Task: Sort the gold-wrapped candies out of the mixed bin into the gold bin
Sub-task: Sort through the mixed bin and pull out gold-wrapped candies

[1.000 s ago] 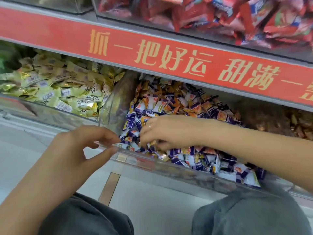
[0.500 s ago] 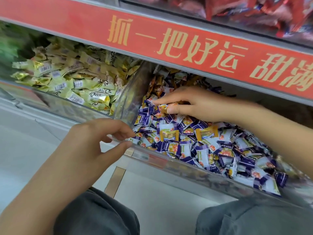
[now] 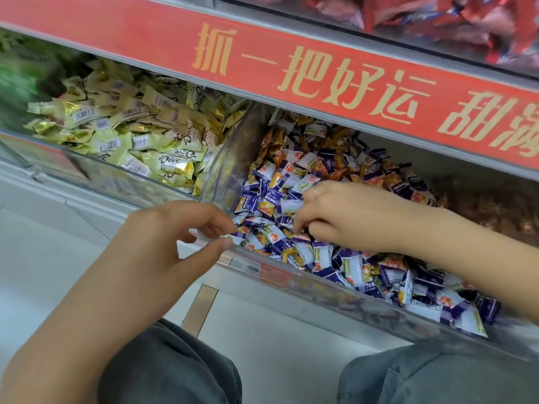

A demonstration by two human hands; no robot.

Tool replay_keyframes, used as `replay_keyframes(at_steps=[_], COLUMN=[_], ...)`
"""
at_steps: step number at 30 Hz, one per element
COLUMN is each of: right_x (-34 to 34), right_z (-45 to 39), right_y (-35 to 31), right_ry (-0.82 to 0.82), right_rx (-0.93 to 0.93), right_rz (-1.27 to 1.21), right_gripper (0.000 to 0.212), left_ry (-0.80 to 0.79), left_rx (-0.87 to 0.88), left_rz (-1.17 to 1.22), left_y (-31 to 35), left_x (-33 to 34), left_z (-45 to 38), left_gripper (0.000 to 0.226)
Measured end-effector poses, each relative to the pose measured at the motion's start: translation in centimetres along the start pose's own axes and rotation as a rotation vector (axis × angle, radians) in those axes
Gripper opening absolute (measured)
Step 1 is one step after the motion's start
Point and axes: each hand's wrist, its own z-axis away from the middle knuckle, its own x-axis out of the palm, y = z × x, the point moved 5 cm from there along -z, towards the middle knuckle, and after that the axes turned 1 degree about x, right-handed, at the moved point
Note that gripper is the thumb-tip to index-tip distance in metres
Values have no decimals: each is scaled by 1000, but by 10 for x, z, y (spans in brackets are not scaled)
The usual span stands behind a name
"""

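Note:
The mixed bin [image 3: 335, 290] is a clear plastic trough heaped with purple, white and orange wrapped candies. A gold-wrapped candy [image 3: 288, 253] lies among them near the front wall. My right hand [image 3: 347, 217] is inside this bin, fingers curled down into the pile; what the fingertips hold is hidden. My left hand [image 3: 175, 237] is at the bin's front left corner, with thumb below and forefinger above the clear rim. The gold bin [image 3: 96, 173] to the left is full of pale gold candies [image 3: 163, 141].
A red banner with gold characters [image 3: 291, 68] runs across the shelf edge above both bins. Red packets [image 3: 437, 21] fill the shelf over it. A brown-filled bin [image 3: 495, 205] sits to the right. My knees in grey trousers [image 3: 175, 368] are below, over a pale floor.
My right hand has come down from the back of the mixed bin to its front half and curled its fingers into the candies. My left hand has stayed at the rim.

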Motion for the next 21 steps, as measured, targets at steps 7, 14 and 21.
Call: replay_keyframes(at_steps=[7, 14, 21], right_x=[24, 41, 18], right_z=[-4, -32, -18], right_y=[-12, -11, -1], right_ry=[-162, -155, -48], right_rx=[-142, -64, -74], right_rz=[74, -9, -247], right_gripper=[62, 29, 28], left_ry=[-9, -6, -4], left_rx=[19, 23, 27], left_rz=[-3, -13, -24], left_y=[1, 0, -1], left_x=[2, 2, 3], left_z=[-1, -2, -1], left_gripper=[13, 14, 12])
